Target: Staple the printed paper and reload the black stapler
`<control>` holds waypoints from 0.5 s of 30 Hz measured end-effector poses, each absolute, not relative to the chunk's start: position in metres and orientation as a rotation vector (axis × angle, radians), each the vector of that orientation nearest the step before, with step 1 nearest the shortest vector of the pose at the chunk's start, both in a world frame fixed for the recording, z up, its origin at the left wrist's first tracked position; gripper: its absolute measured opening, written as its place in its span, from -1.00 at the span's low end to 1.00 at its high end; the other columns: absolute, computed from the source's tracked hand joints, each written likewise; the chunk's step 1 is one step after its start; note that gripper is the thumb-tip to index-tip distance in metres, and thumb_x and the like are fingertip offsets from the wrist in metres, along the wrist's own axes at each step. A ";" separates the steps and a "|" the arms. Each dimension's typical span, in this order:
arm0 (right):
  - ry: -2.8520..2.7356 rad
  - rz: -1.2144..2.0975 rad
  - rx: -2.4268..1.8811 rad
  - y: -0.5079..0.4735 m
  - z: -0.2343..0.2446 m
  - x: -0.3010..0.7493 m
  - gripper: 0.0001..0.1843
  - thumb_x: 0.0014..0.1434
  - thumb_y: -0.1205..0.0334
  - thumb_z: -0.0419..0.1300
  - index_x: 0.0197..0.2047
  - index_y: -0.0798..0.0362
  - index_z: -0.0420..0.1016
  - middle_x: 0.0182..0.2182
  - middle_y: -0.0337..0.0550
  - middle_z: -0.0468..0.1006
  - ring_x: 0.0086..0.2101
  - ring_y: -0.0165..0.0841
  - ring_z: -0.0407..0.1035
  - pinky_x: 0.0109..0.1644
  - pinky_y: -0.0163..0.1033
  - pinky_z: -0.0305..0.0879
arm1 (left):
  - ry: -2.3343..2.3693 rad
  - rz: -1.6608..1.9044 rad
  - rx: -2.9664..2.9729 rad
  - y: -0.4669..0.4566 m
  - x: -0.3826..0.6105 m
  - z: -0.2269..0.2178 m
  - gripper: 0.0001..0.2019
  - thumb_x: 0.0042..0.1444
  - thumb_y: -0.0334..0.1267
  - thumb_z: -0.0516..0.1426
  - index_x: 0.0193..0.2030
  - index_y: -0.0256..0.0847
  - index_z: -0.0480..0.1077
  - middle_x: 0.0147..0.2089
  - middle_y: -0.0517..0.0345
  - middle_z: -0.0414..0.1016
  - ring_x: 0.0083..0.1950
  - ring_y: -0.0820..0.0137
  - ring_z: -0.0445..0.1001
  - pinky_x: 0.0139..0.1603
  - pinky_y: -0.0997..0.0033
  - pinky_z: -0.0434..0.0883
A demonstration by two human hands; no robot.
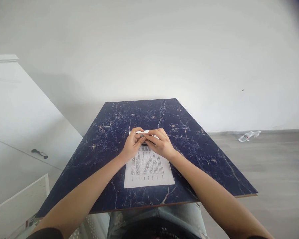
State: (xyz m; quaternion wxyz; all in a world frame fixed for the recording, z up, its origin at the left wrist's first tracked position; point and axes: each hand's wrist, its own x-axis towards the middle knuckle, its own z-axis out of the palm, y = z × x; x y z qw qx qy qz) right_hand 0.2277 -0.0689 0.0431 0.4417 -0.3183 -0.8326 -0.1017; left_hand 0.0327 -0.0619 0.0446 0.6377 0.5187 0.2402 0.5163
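Note:
A printed white sheet of paper (pixel 149 167) lies on a dark blue marbled tabletop (pixel 189 139). Both hands meet at the sheet's far edge. My left hand (pixel 134 143) and my right hand (pixel 160 142) have their fingers curled and pinched together over that edge, where a small dark object shows between the fingertips; I cannot make out what it is. A strip of white paper shows just beyond the fingers.
A small grey object (pixel 107 126) lies on the table's far left. White cabinets with a dark handle (pixel 39 153) stand to the left. An empty plastic bottle (pixel 249 135) lies on the grey floor by the white wall, at right.

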 end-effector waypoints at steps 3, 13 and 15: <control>-2.025 -0.254 -0.774 -0.069 0.042 0.228 -0.79 0.33 0.37 0.28 -0.04 -0.12 0.62 -0.10 -0.11 0.59 -0.16 -0.23 0.44 -0.09 -0.05 0.33 | 0.556 1.182 1.223 -0.062 0.033 0.044 -0.62 0.15 -0.26 0.38 0.04 -0.08 0.37 -0.05 0.03 0.65 0.06 0.17 0.63 0.15 0.19 0.49; -1.651 -0.100 -0.958 -0.053 0.051 0.247 -0.88 0.31 0.25 0.27 -0.26 -0.04 0.65 -0.22 -0.08 0.56 -0.21 -0.20 0.44 -0.08 0.00 0.39 | 0.696 1.378 1.517 -0.053 0.013 0.051 -0.63 0.16 -0.13 0.37 0.03 -0.11 0.39 -0.13 0.00 0.66 -0.12 0.24 0.66 0.01 0.27 0.51; -1.541 -0.113 -1.139 -0.036 0.046 0.274 -0.86 0.25 0.23 0.29 -0.34 -0.01 0.66 -0.27 -0.09 0.57 -0.22 -0.19 0.45 -0.08 -0.01 0.40 | 0.882 1.533 1.652 -0.037 -0.010 0.054 -0.74 0.24 -0.11 0.30 -0.04 -0.11 0.39 -0.28 0.12 0.62 -0.29 0.35 0.61 -0.17 0.40 0.49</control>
